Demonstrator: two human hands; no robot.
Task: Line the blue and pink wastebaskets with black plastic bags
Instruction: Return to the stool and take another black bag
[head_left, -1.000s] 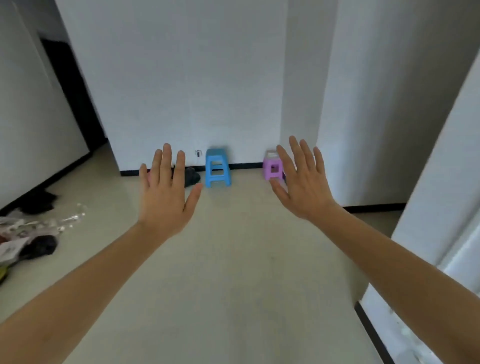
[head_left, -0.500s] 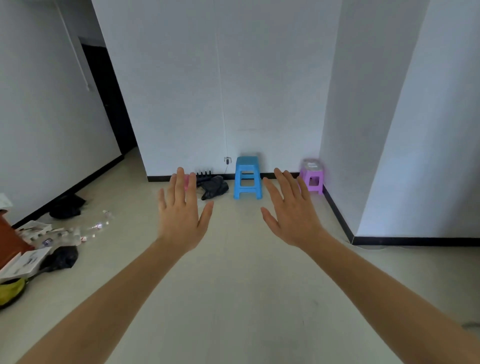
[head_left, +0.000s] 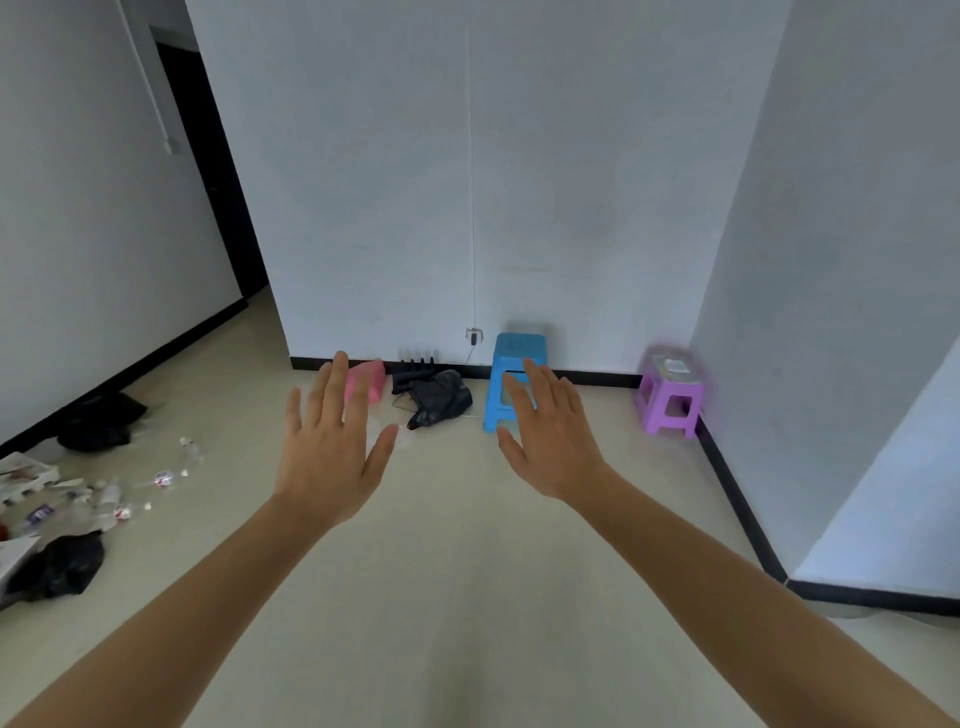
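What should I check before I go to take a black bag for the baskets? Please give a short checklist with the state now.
1. Both hands free: ok. Left hand and right hand are open and hold nothing.
2. Black bag in sight: ok. One black plastic bag lies on the floor by the wall.
3. Pink wastebasket found: ok, partly hidden behind the left hand.
4. Blue wastebasket found: not ok. Only a blue stool shows.
5. Path ahead free: ok. Litter lies off to the left.
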